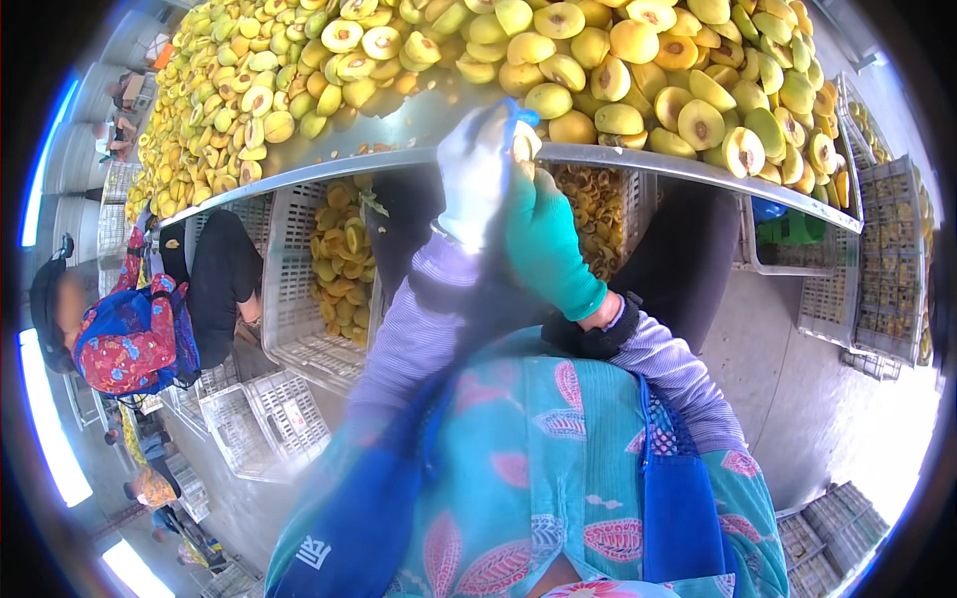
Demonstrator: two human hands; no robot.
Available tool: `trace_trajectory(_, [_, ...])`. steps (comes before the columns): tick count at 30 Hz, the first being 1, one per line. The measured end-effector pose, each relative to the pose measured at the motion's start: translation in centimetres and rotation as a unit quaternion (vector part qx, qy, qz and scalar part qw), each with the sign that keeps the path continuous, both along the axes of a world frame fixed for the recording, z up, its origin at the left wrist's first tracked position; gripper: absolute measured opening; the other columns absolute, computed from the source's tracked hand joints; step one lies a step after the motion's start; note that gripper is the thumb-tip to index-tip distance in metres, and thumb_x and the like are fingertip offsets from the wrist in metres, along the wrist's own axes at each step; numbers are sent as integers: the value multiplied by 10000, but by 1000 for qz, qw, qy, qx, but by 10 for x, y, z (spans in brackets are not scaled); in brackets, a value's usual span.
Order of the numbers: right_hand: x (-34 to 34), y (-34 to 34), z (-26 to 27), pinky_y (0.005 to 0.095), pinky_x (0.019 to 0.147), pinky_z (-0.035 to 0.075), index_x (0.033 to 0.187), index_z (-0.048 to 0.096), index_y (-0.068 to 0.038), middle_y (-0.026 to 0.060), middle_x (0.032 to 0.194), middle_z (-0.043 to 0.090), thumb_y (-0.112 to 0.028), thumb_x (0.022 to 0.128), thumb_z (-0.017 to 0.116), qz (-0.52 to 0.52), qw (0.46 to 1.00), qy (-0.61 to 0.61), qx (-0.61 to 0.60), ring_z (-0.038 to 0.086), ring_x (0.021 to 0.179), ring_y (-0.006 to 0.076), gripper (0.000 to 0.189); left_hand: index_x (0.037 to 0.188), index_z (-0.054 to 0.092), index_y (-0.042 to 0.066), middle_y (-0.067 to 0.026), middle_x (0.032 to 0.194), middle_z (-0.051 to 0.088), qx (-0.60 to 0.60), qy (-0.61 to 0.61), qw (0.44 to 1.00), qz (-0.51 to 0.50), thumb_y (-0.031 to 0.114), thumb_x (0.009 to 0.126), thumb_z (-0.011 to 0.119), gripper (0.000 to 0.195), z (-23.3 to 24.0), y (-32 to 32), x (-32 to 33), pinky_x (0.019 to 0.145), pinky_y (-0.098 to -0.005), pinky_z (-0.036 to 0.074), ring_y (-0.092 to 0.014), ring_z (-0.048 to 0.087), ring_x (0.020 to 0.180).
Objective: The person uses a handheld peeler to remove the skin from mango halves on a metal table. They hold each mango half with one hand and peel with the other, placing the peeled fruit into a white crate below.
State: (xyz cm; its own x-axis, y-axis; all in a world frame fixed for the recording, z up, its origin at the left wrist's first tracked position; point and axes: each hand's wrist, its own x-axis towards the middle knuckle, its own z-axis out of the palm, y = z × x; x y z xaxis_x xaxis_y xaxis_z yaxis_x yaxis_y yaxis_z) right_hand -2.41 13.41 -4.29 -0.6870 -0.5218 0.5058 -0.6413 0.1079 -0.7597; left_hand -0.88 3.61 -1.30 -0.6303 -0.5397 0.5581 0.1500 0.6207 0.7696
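Note:
My left hand (pixel 475 168), in a white glove, is blurred at the metal table's near edge. Its fingers are closed around a blue object (pixel 527 116), whose kind I cannot tell. Close against it on the right, my right hand (pixel 544 232), in a green glove, pinches a pale yellow piece of fruit (pixel 526 142) between thumb and fingers. Both hands meet above the table rim (pixel 598 155). Beyond them, halved yellow-green stone fruit (pixel 701 124) lie heaped, many cut side up with brown centres.
Below the table stand a crate (pixel 288 299) of fruit pieces and another holding small brown-yellow pieces (pixel 591 217). Stacked crates (pixel 890 261) are at right, empty crates (pixel 262 426) at lower left. A co-worker (pixel 127 344) sits at the left by the table; other people are farther back.

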Motion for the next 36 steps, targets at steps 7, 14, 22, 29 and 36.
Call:
trace_trajectory(7, [8,7,-11,364,704,432,1292,433,-9,174,965,537,-54,899,487,63,994,8,91,521,825,308,400,851,622,10,-96,728,625,-237,-33,971,0,190,823,573,189,-3,-15,0,586,-328,500,-258,614,643])
trace_trajectory(14, [-7,12,43,290,579,402,1042,549,-115,10,761,535,-411,958,444,204,639,-741,-11,497,590,157,325,889,636,15,-134,753,633,-89,-45,986,-130,185,826,594,186,0,-35,-2,591,-327,497,-268,613,664])
trace_trajectory(22, [-14,24,26,235,445,327,951,541,-187,-67,638,433,-477,954,418,497,253,-810,-183,409,489,60,315,934,660,21,-48,780,601,-291,-123,937,151,151,865,608,156,11,-50,80,591,-312,472,-171,567,656])
trace_trajectory(29, [-11,46,25,261,525,440,962,563,-163,-4,749,538,-402,941,494,153,694,-703,-18,518,610,113,249,1050,641,55,-134,955,653,-233,-202,945,106,222,758,667,338,31,-42,8,782,-366,499,-272,628,876])
trace_trajectory(36, [-45,43,30,276,550,430,900,583,-62,-12,732,527,-388,949,506,93,808,-558,-165,483,640,94,338,1185,552,78,-152,1006,631,-41,-321,939,-116,192,770,642,439,2,-61,-61,744,-362,513,-259,627,857])
